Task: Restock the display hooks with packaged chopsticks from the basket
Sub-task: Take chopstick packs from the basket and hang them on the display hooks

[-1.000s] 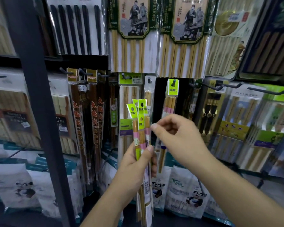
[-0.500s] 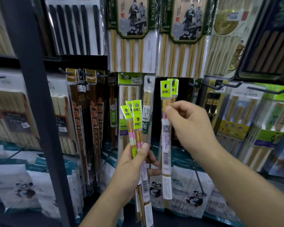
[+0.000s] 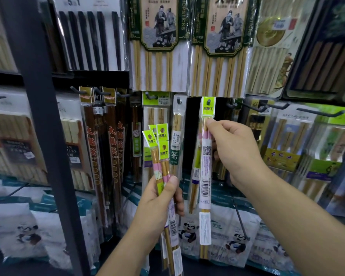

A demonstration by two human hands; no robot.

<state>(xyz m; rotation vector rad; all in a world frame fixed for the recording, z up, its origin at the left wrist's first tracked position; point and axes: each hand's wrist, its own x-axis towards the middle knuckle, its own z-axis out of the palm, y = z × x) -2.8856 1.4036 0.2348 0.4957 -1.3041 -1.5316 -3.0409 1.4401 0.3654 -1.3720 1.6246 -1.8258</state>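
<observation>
My left hand (image 3: 157, 204) grips a bundle of several chopstick packs (image 3: 159, 154) with lime-green header tags, held upright at centre. My right hand (image 3: 233, 148) pinches one more chopstick pack (image 3: 205, 176) just below its green tag. That tag is raised to a display hook (image 3: 208, 101), whose tip shows through the tag's hole. Another pack of the same kind hangs right behind it. The basket is out of view.
Pegboard hooks all around carry other chopstick packs: dark red ones (image 3: 100, 148) at left, a narrow pack (image 3: 177, 136) beside the target hook, large bamboo sets (image 3: 159, 46) above. Bare hooks (image 3: 319, 113) stick out at right. A dark shelf post (image 3: 46, 136) stands at left. Panda-printed bags (image 3: 189, 232) hang below.
My right hand drew one pack out of the left-hand bundle, carried it up and right, and brought its tag onto the hook. The left hand stayed nearly still.
</observation>
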